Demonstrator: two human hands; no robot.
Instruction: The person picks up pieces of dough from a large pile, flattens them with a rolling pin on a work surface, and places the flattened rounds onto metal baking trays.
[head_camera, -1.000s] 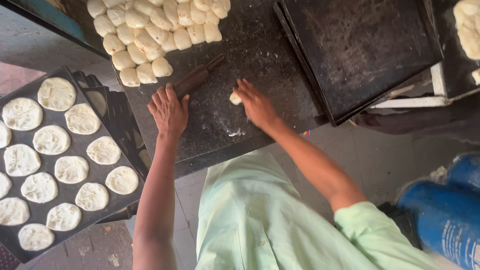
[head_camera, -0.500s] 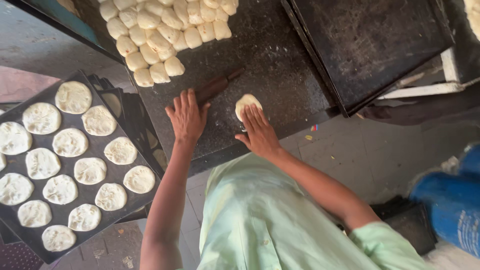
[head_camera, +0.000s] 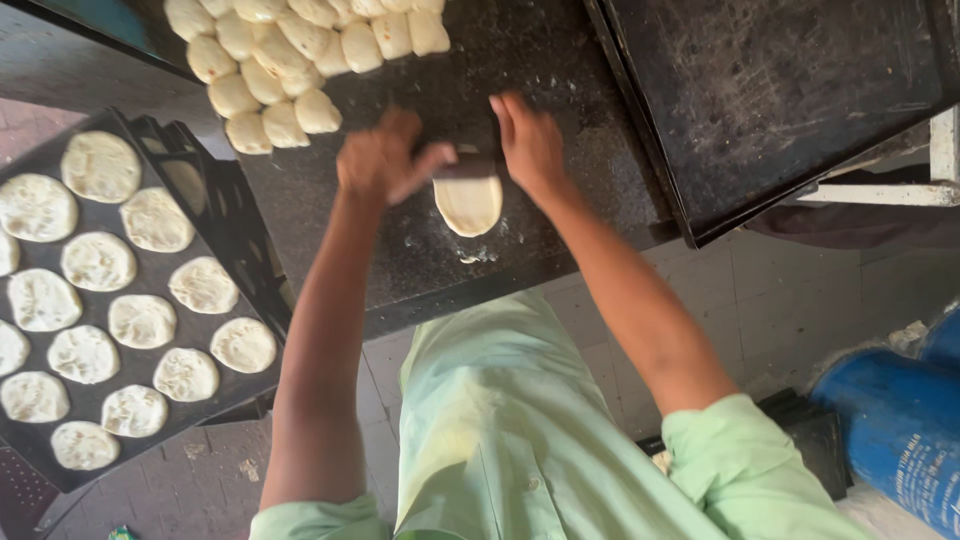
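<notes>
A dark worktop (head_camera: 560, 70) carries raw dough balls (head_camera: 290, 60) and one flattened dough piece (head_camera: 468, 205).

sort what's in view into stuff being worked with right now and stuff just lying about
In use:
- left hand and right hand on the rolling pin
- flattened dough piece under the pin
- dark worktop

Lying about:
- pile of dough balls
- tray of flattened rounds, at the left
- empty dark tray
- blue drum
</notes>
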